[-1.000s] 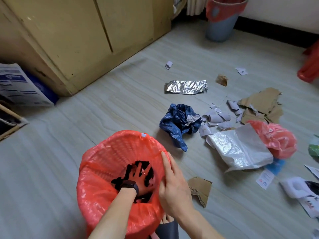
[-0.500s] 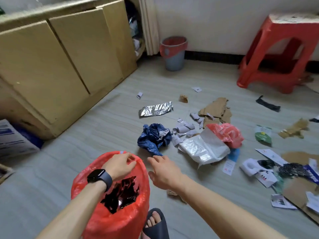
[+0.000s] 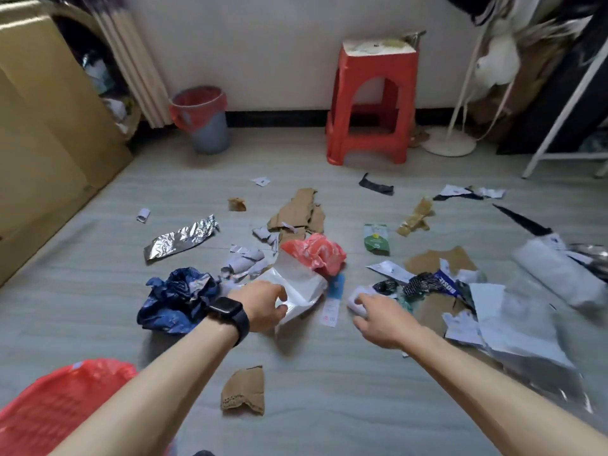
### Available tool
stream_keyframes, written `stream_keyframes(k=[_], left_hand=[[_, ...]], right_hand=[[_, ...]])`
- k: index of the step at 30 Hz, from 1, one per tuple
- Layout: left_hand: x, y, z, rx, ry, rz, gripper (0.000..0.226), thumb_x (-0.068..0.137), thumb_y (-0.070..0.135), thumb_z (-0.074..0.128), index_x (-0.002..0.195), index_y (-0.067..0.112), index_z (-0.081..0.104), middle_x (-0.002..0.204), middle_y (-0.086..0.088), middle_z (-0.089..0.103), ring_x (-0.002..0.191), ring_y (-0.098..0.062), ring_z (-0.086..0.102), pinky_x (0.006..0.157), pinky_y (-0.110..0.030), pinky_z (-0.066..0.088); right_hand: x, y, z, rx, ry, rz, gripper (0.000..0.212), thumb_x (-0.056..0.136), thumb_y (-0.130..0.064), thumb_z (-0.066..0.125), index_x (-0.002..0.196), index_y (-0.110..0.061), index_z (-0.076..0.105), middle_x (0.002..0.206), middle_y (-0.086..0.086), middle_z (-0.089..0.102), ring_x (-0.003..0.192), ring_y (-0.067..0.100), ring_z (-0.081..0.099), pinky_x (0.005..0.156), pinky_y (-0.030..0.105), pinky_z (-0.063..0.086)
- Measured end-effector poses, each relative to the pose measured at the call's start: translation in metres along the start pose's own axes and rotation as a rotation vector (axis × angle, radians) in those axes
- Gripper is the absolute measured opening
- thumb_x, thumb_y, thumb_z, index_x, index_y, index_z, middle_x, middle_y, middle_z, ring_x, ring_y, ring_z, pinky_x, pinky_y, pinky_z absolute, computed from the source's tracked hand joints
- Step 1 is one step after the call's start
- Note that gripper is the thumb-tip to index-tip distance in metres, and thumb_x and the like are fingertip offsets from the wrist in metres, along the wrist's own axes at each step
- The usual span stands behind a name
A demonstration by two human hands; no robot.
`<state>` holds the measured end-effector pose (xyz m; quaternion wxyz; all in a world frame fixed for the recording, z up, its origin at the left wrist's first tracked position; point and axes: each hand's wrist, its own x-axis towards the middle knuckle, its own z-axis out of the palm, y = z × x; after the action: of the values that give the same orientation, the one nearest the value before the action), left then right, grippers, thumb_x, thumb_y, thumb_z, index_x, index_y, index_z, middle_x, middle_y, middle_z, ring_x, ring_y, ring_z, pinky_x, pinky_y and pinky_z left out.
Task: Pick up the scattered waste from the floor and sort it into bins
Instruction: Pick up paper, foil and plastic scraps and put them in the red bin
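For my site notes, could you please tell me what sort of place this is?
Probably a room in a home, perhaps a utility corner: a red plastic stool and a lined waste bin stand by a white wall, and a standing fan is at the right.

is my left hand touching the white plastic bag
Touching. The head view shows the left hand with fingers closed on the white plastic bag at its near edge.
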<state>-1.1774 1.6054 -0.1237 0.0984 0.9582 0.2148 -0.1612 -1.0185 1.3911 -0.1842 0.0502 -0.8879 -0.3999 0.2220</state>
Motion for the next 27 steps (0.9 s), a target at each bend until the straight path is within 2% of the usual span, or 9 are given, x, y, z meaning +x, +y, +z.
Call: stream_keyframes(k=[4,9,13,17,19,20,21,23,27], left_hand=[[0.048,0.041,0.051,0.010,-0.156,0.057,0.035,0.095,0.037,0.048,0.126,0.024,0.058,0.127,-0.004,0.056,0.116,-0.027,0.056,0.086,-0.032,0.045],[0.111,0.071,0.130,-0.026,-0.232,0.097,0.052,0.094,0.039,0.051,0.144,0.027,0.044,0.146,-0.002,0.041,0.134,-0.025,0.040,0.107,-0.039,0.041],[0.154,0.083,0.186,-0.011,-0.317,0.091,0.058,0.095,0.028,0.050,0.150,0.022,0.031,0.161,-0.005,0.017,0.140,-0.028,0.033,0.107,-0.043,0.041],[0.181,0.083,0.221,0.052,-0.270,0.103,0.066,0.098,0.020,0.040,0.157,0.015,0.011,0.166,-0.007,-0.002,0.151,-0.026,0.011,0.118,-0.046,0.023],[0.182,0.078,0.233,0.064,-0.206,0.115,0.060,0.099,0.019,0.041,0.155,0.013,0.021,0.163,-0.008,0.014,0.149,-0.027,0.020,0.113,-0.050,0.032],[0.180,0.075,0.237,0.063,-0.141,0.149,0.051,0.096,0.016,0.050,0.146,0.012,0.039,0.153,-0.010,0.035,0.138,-0.031,0.040,0.101,-0.050,0.046],[0.174,0.073,0.243,0.081,-0.090,0.193,0.038,0.089,0.014,0.062,0.127,0.012,0.057,0.131,-0.008,0.055,0.115,-0.032,0.059,0.079,-0.047,0.055],[0.155,0.070,0.248,0.094,-0.093,0.269,0.020,0.081,0.015,0.073,0.100,0.016,0.066,0.097,-0.003,0.065,0.078,-0.032,0.064,0.049,-0.038,0.052],[0.138,0.059,0.248,0.085,-0.102,0.346,0.031,0.085,0.015,0.064,0.116,0.020,0.063,0.104,-0.005,0.063,0.088,-0.033,0.063,0.060,-0.037,0.047]], right_hand=[[-0.022,0.088,0.067,0.078,-0.085,0.247,0.053,0.090,-0.036,0.045,0.141,-0.021,0.043,0.140,0.006,0.054,0.128,0.029,0.051,0.099,0.039,0.046],[-0.012,0.148,0.126,0.152,-0.110,0.497,0.059,0.089,-0.033,0.043,0.146,-0.018,0.036,0.143,0.010,0.046,0.130,0.033,0.045,0.104,0.044,0.043],[0.018,0.166,0.158,0.183,-0.070,0.502,0.067,0.096,-0.033,0.044,0.156,-0.016,0.021,0.161,0.011,0.023,0.146,0.031,0.026,0.117,0.040,0.028],[0.038,0.166,0.184,0.158,-0.030,0.481,0.067,0.100,-0.040,0.041,0.158,-0.018,0.016,0.167,0.011,0.006,0.151,0.031,0.016,0.119,0.037,0.023],[0.040,0.162,0.193,0.110,0.018,0.421,0.063,0.098,-0.039,0.040,0.156,-0.018,0.027,0.164,0.015,0.017,0.149,0.033,0.025,0.118,0.039,0.029],[0.041,0.160,0.197,0.112,0.050,0.372,0.059,0.096,-0.038,0.040,0.151,-0.016,0.040,0.159,0.017,0.031,0.143,0.035,0.036,0.113,0.042,0.038],[0.039,0.158,0.205,0.129,0.085,0.314,0.055,0.093,-0.038,0.042,0.142,-0.016,0.052,0.150,0.017,0.045,0.133,0.036,0.047,0.104,0.044,0.047],[0.029,0.150,0.216,0.152,0.165,0.242,0.044,0.090,-0.038,0.046,0.124,-0.019,0.067,0.134,0.010,0.059,0.118,0.034,0.057,0.088,0.044,0.055],[0.020,0.129,0.225,0.144,0.301,0.182,0.030,0.084,-0.035,0.054,0.105,-0.020,0.069,0.118,0.001,0.061,0.104,0.032,0.060,0.074,0.040,0.053]])
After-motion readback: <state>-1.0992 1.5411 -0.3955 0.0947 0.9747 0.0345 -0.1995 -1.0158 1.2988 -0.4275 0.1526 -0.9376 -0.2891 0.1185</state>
